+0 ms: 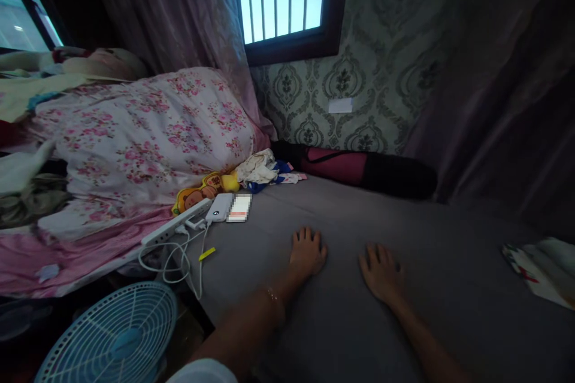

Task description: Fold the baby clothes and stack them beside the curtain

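My left hand [308, 251] lies palm down on the grey sheet [332, 317], fingers apart, with a thin bracelet on the wrist. To its right my right hand [381, 270] rests on the same sheet, also palm down with its fingers spread. Neither hand holds anything. Left of my left hand, a yellow strip [207, 254] lies near the sheet's edge. Beyond it are a white power bank [220, 208] and a flat item with a blurred-out face [239, 208].
A power strip [177, 221] with looped white cables sits at the left edge, above a blue fan [126, 341]. Crumpled cloths [260, 169] and a black and maroon long bag [336, 166] line the back. Folded fabric [541, 269] lies at the right.
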`<act>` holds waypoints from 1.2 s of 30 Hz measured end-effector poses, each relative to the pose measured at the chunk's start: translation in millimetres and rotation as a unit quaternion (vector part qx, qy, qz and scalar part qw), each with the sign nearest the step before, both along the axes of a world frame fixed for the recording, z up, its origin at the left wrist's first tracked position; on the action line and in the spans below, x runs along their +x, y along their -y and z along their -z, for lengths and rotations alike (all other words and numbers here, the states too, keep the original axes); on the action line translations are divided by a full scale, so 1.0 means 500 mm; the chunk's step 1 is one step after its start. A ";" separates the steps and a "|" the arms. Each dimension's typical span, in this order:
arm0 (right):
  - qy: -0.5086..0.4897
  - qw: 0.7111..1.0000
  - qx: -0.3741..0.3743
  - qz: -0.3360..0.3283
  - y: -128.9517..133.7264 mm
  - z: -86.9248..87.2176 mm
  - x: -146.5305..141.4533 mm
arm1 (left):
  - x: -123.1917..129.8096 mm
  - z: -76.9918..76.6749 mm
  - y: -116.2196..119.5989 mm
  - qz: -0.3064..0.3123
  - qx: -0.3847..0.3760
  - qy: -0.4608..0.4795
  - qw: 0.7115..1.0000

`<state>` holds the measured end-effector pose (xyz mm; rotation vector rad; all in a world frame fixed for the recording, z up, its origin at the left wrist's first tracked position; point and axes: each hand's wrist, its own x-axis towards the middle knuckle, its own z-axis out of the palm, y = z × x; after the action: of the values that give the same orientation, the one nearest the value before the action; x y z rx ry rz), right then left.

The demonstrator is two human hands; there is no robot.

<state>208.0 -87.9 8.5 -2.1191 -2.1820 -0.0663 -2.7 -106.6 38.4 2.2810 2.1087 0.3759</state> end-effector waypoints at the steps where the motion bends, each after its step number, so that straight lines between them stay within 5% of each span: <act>1: 0.000 1.000 -0.002 0.001 0.000 0.001 0.000 | 0.000 0.001 0.000 0.000 0.001 0.000 1.000; 18: 0.026 1.000 0.009 0.002 -0.002 0.006 0.004 | 0.002 0.009 -0.005 -0.001 -0.025 0.015 1.000; 23: 0.020 1.000 0.017 0.000 -0.008 0.022 0.009 | -0.014 -0.023 -0.029 0.033 -0.059 -0.007 0.998; 27: 0.021 0.999 0.030 -0.003 -0.013 0.037 0.016 | -0.102 -0.065 -0.109 0.108 -0.103 0.091 0.985; 29: 0.021 0.999 0.033 -0.014 -0.015 0.044 0.021 | -0.174 -0.080 -0.164 0.027 -0.106 0.166 0.980; 36: 0.050 0.993 0.033 -0.099 -0.009 0.073 0.049 | -0.444 -0.123 -0.298 -0.219 0.009 0.152 0.964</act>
<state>232.4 -83.5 -27.9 -1.8940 -2.3990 -0.2299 -224.8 42.6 100.0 1.6102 2.4212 0.7019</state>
